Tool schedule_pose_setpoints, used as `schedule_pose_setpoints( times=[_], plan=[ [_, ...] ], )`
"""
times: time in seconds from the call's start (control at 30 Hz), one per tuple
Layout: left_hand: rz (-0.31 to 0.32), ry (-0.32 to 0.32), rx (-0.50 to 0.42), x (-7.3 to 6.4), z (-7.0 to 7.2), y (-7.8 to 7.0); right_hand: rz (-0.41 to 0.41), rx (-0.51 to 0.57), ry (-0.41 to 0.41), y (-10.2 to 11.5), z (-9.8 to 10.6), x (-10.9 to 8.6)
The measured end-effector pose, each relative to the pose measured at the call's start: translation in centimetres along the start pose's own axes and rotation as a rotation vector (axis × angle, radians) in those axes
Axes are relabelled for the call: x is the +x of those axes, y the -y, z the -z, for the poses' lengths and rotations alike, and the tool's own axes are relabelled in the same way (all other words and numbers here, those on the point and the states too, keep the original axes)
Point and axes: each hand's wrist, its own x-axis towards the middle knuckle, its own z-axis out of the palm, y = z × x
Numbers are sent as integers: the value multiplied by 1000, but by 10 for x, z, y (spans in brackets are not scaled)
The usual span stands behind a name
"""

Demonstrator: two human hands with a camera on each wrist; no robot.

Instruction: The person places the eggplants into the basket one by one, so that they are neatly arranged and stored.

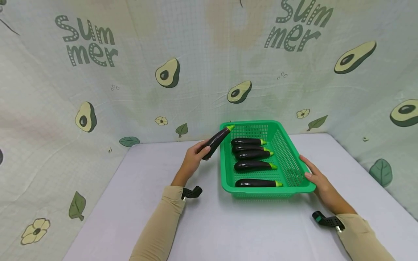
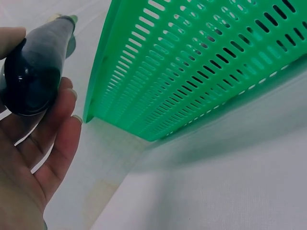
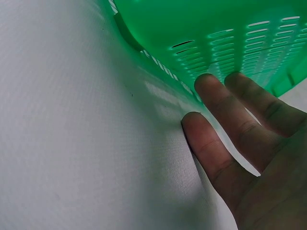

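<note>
My left hand (image 1: 193,159) grips a dark purple eggplant (image 1: 217,142) by its thick end, its green stem pointing up and right over the basket's left rim. In the left wrist view, thumb and fingers lie around the eggplant (image 2: 41,67), beside the basket's outer wall (image 2: 192,62). My right hand (image 1: 321,185) holds the green plastic basket (image 1: 290,159) at its right rim. The right wrist view shows several fingers (image 3: 249,124) reaching to the perforated outer wall (image 3: 230,48); the thumb is hidden there. Several eggplants (image 1: 253,165) lie crosswise inside, stems to the right.
The basket stands on a table with a pale cloth (image 1: 261,228). Behind and at both sides hangs a curtain (image 1: 202,72) printed with avocados, leaves and lettering. Black wrist cameras (image 1: 192,192) are strapped to both forearms.
</note>
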Motion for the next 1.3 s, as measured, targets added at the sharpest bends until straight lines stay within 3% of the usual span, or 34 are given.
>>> schedule_pose_setpoints(
  times=[0.2, 0.5, 0.63, 0.97, 1.17, 1.3],
  plan=[
    [6, 24, 57, -1, -2, -4, -7, -7, -6, 1, -1, -1],
    [19, 111, 60, 10, 0, 19, 7, 11, -7, -1, 0, 1],
    [38, 165, 62, 11, -4, 13, 18, 36, -6, -1, 2, 1],
    [61, 215, 28, 12, -8, -4, 24, 33, -5, -4, 0, 3],
    [48, 276, 56, 23, -15, -13, 49, 31, -3, -4, 1, 3],
    [73, 336, 108, 31, -20, -18, 41, 19, 0, -3, 2, 2]
  ],
)
